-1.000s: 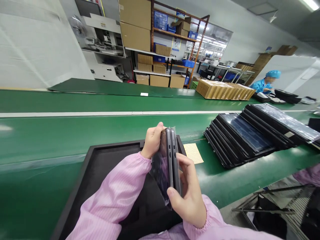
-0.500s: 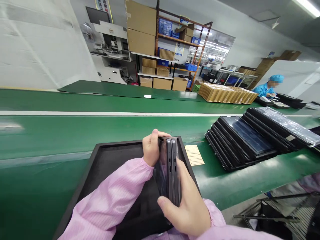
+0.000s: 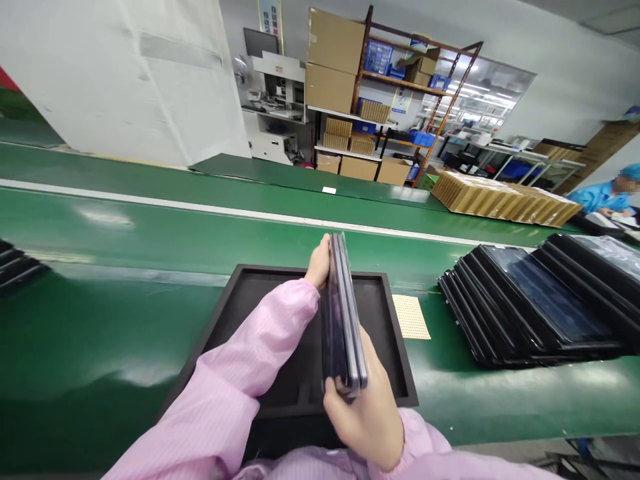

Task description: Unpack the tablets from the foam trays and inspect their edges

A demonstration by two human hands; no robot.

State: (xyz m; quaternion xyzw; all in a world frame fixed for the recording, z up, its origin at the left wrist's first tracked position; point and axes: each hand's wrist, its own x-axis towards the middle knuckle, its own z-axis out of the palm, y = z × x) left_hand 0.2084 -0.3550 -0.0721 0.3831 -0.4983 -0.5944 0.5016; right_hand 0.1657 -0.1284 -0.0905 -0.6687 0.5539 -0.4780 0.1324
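Two thin dark tablets (image 3: 343,313), pressed face to face and standing on edge, are between my hands. My left hand (image 3: 319,262) grips them at the far end, its fingers partly hidden behind them. At the near end, my right hand (image 3: 367,407) wraps round their lower corner, thumb on the left side and fingers on the right. Clear film shows at their edges. Beneath them lies a black shallow tray (image 3: 395,333) with a raised rim, on the green work surface (image 3: 150,333).
A sheet of small yellowish stickers (image 3: 411,317) lies right of the tray. Stacked black trays (image 3: 520,300) holding film-covered panels stand further right; more black trays (image 3: 17,267) are at the left edge. Cardboard dividers (image 3: 500,197) sit behind. A person in blue (image 3: 607,193) works at far right.
The tablets have turned in my hands, so a long edge now faces up instead of the edge with ports. The view has swung left, bringing the left-hand trays into sight.
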